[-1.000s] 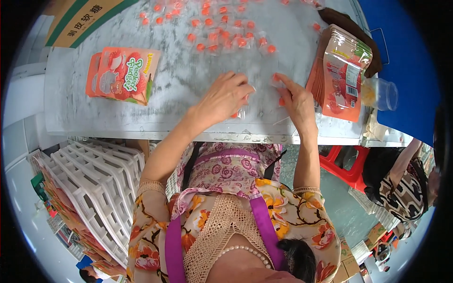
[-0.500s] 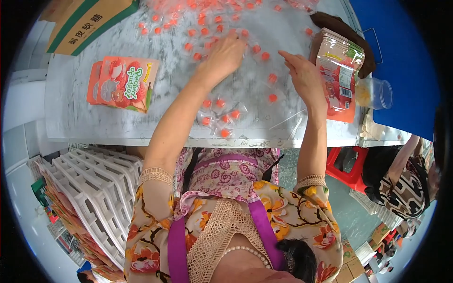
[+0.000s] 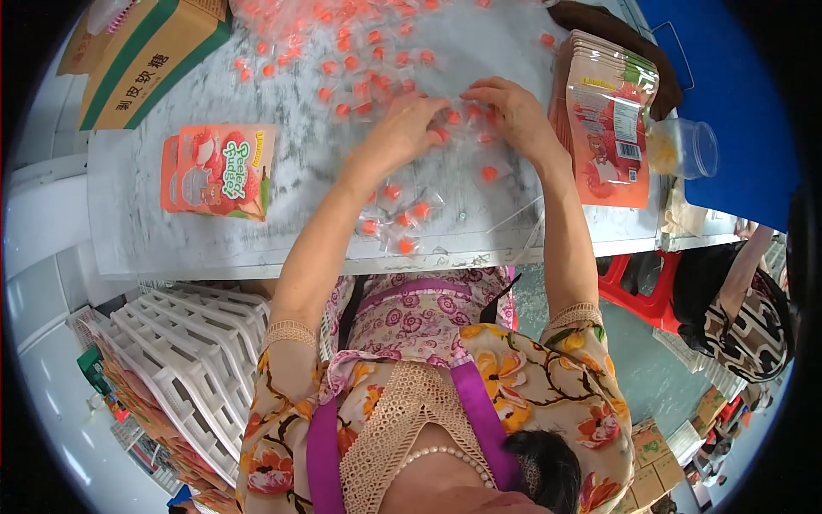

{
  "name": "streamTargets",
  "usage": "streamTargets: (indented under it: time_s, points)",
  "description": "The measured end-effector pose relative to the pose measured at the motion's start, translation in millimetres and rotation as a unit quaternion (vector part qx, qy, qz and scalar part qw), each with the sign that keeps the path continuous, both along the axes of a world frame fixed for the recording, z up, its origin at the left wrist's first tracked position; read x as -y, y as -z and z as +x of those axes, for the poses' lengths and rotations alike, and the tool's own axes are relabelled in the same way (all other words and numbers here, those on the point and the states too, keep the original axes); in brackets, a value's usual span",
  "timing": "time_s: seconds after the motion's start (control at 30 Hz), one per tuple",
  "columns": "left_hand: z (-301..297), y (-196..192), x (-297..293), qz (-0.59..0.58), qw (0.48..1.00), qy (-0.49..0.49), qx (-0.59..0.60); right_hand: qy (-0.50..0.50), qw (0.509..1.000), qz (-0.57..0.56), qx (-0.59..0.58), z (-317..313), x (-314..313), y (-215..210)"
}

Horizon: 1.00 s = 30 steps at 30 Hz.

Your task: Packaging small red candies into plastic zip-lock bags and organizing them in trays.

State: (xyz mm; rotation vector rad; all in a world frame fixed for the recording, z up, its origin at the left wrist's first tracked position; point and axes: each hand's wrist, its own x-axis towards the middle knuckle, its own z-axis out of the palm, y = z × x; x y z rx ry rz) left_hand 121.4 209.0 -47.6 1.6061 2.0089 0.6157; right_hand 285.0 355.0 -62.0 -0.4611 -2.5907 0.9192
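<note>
Candies [image 3: 390, 60] in clear wrappers, small and orange-red, lie scattered over the upper middle of the frame on a pale tabletop [image 3: 145, 240]. Both hands reach into them. The left hand [image 3: 401, 130] lies flat on the candies with its fingers [image 3: 432, 110] close together, touching one. The right hand [image 3: 514, 116] is just beside it, fingers bent and a little spread over the candies; I cannot tell if it pinches one. A few more candies [image 3: 398, 218] sit lower down, near the tabletop edge, under the left arm. A flat orange pouch [image 3: 221, 170] with fruit pictures lies at the left. A stack of pouches [image 3: 610, 120] stands at the right, with a clear plastic cup [image 3: 685, 147] beside it. A cardboard box [image 3: 145, 51] is at the upper left. White plastic crates [image 3: 184, 360] are at the lower left.
</note>
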Motion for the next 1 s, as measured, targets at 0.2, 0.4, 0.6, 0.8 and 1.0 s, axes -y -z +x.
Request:
streamTargets:
  time_s: [0.2,0.4,0.6,0.8,1.0]
  points:
    - [45,2,26,0.042,0.998,0.009,0.04,0.024,0.999,-0.002,0.043,38,22,-8]
    - [-37,-21,53,0.094,0.99,-0.106,-0.006,0.049,0.999,0.009,0.011,24,29,-33]
    - [-79,-13,59,0.027,0.992,-0.119,-0.044,-0.003,0.996,0.073,-0.048,-58,39,4]
    - [-83,-9,87,0.02,0.991,-0.129,-0.024,-0.073,0.997,-0.036,-0.012,-62,42,6]
    - [-84,-6,101,0.012,0.986,-0.164,0.028,-0.08,0.996,0.014,0.041,-93,43,-6]
